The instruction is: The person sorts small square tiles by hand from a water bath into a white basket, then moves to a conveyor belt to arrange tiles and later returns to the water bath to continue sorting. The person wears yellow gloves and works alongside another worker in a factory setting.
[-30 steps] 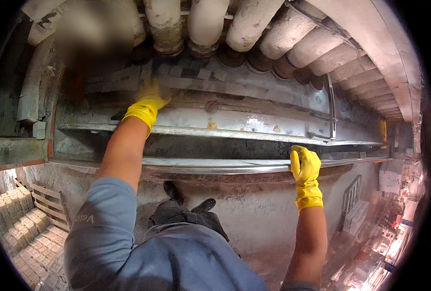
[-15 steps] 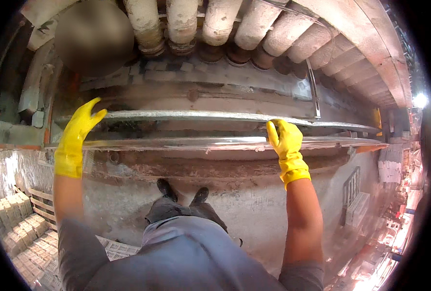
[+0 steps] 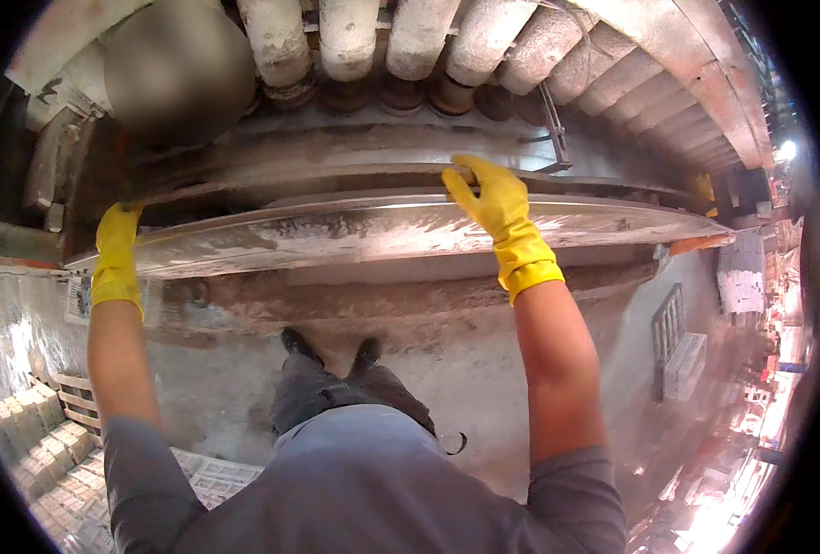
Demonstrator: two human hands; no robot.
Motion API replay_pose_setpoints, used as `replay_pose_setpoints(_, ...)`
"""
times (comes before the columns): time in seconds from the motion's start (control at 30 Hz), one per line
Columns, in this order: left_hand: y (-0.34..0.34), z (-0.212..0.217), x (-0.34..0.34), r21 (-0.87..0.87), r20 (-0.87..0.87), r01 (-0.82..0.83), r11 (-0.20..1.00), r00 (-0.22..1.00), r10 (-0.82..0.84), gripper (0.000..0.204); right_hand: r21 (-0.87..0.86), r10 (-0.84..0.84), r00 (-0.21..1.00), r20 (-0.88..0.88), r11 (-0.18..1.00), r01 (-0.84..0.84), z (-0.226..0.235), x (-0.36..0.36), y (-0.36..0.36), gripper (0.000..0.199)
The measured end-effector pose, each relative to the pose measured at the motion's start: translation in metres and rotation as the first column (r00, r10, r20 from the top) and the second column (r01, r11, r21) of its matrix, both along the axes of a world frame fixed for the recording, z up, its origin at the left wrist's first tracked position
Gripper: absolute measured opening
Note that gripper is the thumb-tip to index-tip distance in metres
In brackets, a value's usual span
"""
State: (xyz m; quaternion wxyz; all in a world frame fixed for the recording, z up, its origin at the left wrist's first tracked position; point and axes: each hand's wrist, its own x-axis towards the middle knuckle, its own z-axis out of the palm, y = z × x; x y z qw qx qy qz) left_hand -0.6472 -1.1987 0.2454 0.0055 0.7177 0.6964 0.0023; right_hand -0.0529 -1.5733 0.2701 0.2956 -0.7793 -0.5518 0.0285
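Observation:
A long, dull metal bar (image 3: 336, 175) runs across in front of me, just beyond a wide, wet, shiny metal panel (image 3: 364, 231) that shows its broad near face. My left hand (image 3: 117, 249), in a yellow rubber glove, is closed at the bar's left end; its fingers bend over and are partly hidden. My right hand (image 3: 495, 205), gloved alike, curls its fingers around the bar right of the middle, with the thumb on the near side. Its wrist passes over the panel.
Several thick, pale, crusted cylinders (image 3: 350, 42) line the far side. A thin metal bracket (image 3: 555, 129) hangs by the bar at the right. Stacked pale blocks (image 3: 45, 452) stand at the lower left, and a slatted rack (image 3: 673, 337) at the right. My feet are on the floor below.
Both hands have moved away from me, the right one also leftward. My left hand's spread fingers have closed at the bar. The bar sits farther off, and the panel shows a much broader face.

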Motion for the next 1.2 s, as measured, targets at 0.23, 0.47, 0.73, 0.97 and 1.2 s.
replay_pose_setpoints(0.23,0.002,-0.005,-0.008,0.041,0.324,-0.062,0.997,0.945,0.045,0.057,-0.148,-0.389,0.921,0.004,0.911,0.385,-0.002,0.080,-0.032,0.058)
replay_pose_setpoints(0.47,0.008,-0.009,-0.014,0.021,0.268,-0.110,0.994,0.958,0.100,0.056,-0.291,-0.561,0.799,0.215,0.745,0.601,0.008,0.096,-0.015,0.076)
replay_pose_setpoints(0.73,0.011,0.012,0.013,0.019,0.078,-0.126,0.992,0.989,0.124,0.059,-0.382,-0.516,0.811,0.276,0.715,0.585,0.005,0.119,-0.006,0.084)
replay_pose_setpoints(0.97,-0.003,0.020,0.016,0.015,0.163,-0.174,0.985,0.972,0.169,0.053,-0.494,-0.498,0.807,0.316,0.640,0.588,0.014,0.128,0.013,0.072)
replay_pose_setpoints(1.2,-0.007,0.015,0.021,0.036,0.157,-0.146,0.989,0.978,0.139,0.055,-0.437,-0.528,0.812,0.248,0.687,0.580,0.004,0.137,0.002,0.076)
